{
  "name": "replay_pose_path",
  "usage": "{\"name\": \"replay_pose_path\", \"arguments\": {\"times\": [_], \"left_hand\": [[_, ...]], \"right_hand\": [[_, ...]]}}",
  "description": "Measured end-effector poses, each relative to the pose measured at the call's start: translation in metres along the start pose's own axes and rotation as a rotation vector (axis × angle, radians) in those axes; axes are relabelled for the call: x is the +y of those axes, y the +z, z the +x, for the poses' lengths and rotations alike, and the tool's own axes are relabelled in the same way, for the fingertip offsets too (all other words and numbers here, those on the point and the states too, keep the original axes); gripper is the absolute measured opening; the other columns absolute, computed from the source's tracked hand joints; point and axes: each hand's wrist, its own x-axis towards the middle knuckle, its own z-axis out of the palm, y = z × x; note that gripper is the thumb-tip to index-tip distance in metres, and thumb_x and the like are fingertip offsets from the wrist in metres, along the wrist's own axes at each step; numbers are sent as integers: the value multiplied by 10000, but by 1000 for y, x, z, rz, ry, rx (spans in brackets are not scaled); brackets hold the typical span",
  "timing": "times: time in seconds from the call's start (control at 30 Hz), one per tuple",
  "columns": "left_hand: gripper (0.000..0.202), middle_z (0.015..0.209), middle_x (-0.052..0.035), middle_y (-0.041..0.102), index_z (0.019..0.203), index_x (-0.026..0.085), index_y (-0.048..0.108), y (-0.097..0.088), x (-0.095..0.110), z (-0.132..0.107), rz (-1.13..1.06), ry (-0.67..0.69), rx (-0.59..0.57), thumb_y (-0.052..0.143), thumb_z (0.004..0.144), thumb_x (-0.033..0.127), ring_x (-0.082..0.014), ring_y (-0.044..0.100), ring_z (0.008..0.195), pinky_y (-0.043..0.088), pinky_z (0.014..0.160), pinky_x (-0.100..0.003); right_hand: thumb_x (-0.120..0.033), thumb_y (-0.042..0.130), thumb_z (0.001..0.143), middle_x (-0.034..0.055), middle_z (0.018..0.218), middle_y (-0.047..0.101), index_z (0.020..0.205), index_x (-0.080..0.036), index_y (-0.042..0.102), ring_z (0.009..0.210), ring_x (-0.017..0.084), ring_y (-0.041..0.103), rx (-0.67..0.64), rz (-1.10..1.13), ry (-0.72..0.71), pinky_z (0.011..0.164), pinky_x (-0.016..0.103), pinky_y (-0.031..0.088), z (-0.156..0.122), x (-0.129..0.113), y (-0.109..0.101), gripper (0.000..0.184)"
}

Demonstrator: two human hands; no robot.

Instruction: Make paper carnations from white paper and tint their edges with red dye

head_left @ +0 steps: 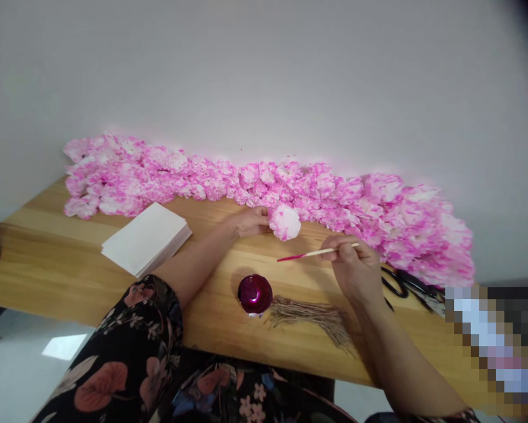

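My left hand (251, 222) is closed on a white paper flower (286, 222) with pink dye on its petals, mostly along the left and lower edge. Between the fingers of my right hand (354, 267) is a thin stick (314, 254), held nearly level. Its left half is stained dark pink, and the tip is a short way below the flower, apart from it. Below the hands stands a small round cup of magenta dye (255, 294). To the right of the cup lies a bundle of thin brown stems (310, 317).
A long heap of pink-and-white paper flowers (158, 176) lines the wall at the back of the wooden table (215, 252). On the left is a stack of white paper (147, 235). Black-handled scissors (405, 285) lie right of my right hand, near a blurred-out patch.
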Motion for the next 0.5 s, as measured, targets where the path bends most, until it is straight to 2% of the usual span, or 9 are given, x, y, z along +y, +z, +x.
{"name": "replay_pose_path", "arguments": {"times": [0.1, 0.2, 0.37, 0.5], "left_hand": [[281, 682, -33, 678, 713, 105, 687, 0, 0, -1, 36, -6, -20, 913, 573, 197, -129, 645, 678, 503, 744, -272], [346, 647, -17, 662, 717, 109, 691, -1, 0, -1, 20, 4, -1, 938, 515, 243, -114, 617, 613, 495, 668, -248], [361, 523, 8, 595, 589, 109, 640, 0, 1, 0, 17, 4, -26, 947, 481, 264, -90, 561, 511, 458, 573, -216], [329, 520, 1, 607, 583, 104, 642, 0, 2, -1, 45, -24, -11, 934, 503, 230, -92, 577, 504, 465, 563, -211]], "right_hand": [[-400, 772, 807, -18, 683, 654, 848, -258, 750, 582, 138, 588, 92, 39, -14, 587, 302, 502, 8, -3, -6, 149], [-368, 761, 815, -16, 689, 666, 885, -258, 744, 607, 144, 608, 156, 18, -27, 591, 305, 514, 11, -4, -10, 131], [-348, 749, 819, -15, 693, 672, 905, -249, 737, 630, 146, 631, 189, -62, -47, 635, 310, 520, 10, -5, -12, 132], [-367, 752, 813, -24, 679, 659, 869, -238, 733, 583, 123, 607, 207, -92, -28, 610, 287, 511, 17, -9, -11, 142]]}}
